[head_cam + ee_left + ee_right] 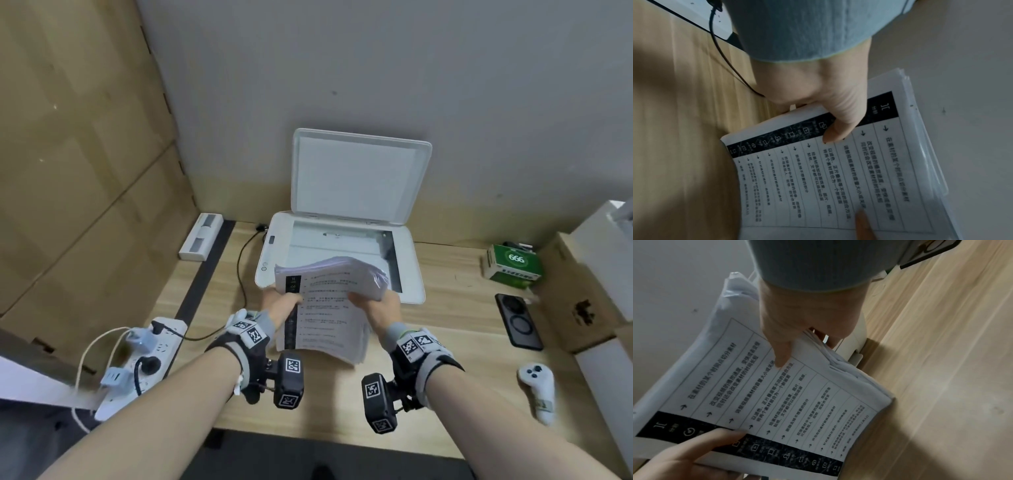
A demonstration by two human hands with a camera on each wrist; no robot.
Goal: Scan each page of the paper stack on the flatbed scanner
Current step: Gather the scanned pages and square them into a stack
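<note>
A thick paper stack (325,308) with a printed table and a black strip on its top page is held above the desk, in front of the white flatbed scanner (411,274). My left hand (286,305) grips the stack's left edge, thumb on the black strip (838,129). My right hand (375,303) grips the right edge, thumb on top (782,356), fingers underneath. The scanner lid (359,178) stands open and the glass (342,246) is bare. The stack's far end overhangs the scanner's front.
A power strip (144,359) with plugs lies at the desk's left edge, its black cable (243,274) running to the scanner. A green box (513,265), a black phone (519,320) and a white controller (537,387) lie on the right. Cardboard boxes (582,301) stand far right.
</note>
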